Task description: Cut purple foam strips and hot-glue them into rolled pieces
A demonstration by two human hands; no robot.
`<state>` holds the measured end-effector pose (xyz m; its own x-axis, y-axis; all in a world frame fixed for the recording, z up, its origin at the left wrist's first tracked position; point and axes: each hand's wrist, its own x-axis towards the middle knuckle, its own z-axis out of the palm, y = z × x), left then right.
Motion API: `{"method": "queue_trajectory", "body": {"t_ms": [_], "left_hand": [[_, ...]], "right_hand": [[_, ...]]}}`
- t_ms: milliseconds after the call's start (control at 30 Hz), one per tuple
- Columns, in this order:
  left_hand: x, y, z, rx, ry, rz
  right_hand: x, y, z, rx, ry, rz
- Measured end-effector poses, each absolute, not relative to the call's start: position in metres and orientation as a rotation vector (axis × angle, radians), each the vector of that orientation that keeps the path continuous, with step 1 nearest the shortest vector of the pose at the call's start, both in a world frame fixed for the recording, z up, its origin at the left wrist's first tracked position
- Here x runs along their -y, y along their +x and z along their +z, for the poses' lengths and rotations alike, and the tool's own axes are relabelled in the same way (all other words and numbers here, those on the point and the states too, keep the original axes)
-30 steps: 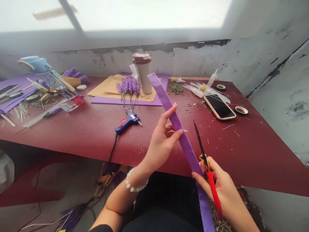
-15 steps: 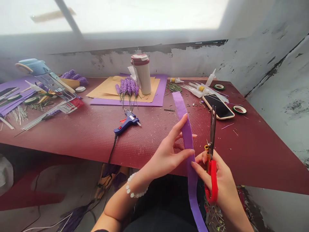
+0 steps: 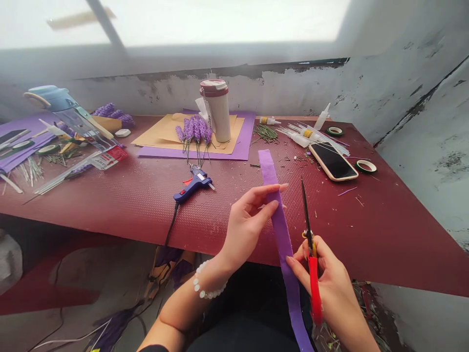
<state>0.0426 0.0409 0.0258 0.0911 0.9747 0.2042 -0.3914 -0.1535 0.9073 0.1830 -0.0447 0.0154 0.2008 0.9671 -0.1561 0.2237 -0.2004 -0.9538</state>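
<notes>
A long strip of purple paper (image 3: pixel 283 239) runs down from above the table's front edge toward my lap. My left hand (image 3: pixel 249 220) pinches it near the upper end between thumb and fingers. Lower down, the thumb of my right hand (image 3: pixel 326 278) presses against the strip's right edge. That same hand is closed around red-handled scissors (image 3: pixel 315 288), whose blades point up and away, beside the strip without touching it. Whether the right fingertips also grip the strip from behind is hidden.
A blue glue gun (image 3: pixel 194 185) lies left of my hands. Behind it are purple flowers (image 3: pixel 194 129), brown paper (image 3: pixel 157 132) and a cup (image 3: pixel 219 115). A phone (image 3: pixel 333 160), tape rolls (image 3: pixel 366 166) and glue bottles (image 3: pixel 322 116) sit right. A blue-lidded bottle (image 3: pixel 78 117) leans left.
My left hand has shifted up the strip, its fingers now closed in a pinch. The right hand has moved slightly down with the scissors, which have turned and tilted left.
</notes>
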Motion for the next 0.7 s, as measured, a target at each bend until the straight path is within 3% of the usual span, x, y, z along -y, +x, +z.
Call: {"method": "queue_trajectory", "body": {"t_ms": [300,700], "left_hand": [[-0.044,0.037,0.025,-0.696,1.105,1.472],[-0.04,0.035,0.025,-0.559,1.108,1.341]], "right_hand": [[0.051,0.186,0.005,1.239,-1.587,1.075],[0.047,0.201,-0.003,1.371,-1.333,1.359]]}}
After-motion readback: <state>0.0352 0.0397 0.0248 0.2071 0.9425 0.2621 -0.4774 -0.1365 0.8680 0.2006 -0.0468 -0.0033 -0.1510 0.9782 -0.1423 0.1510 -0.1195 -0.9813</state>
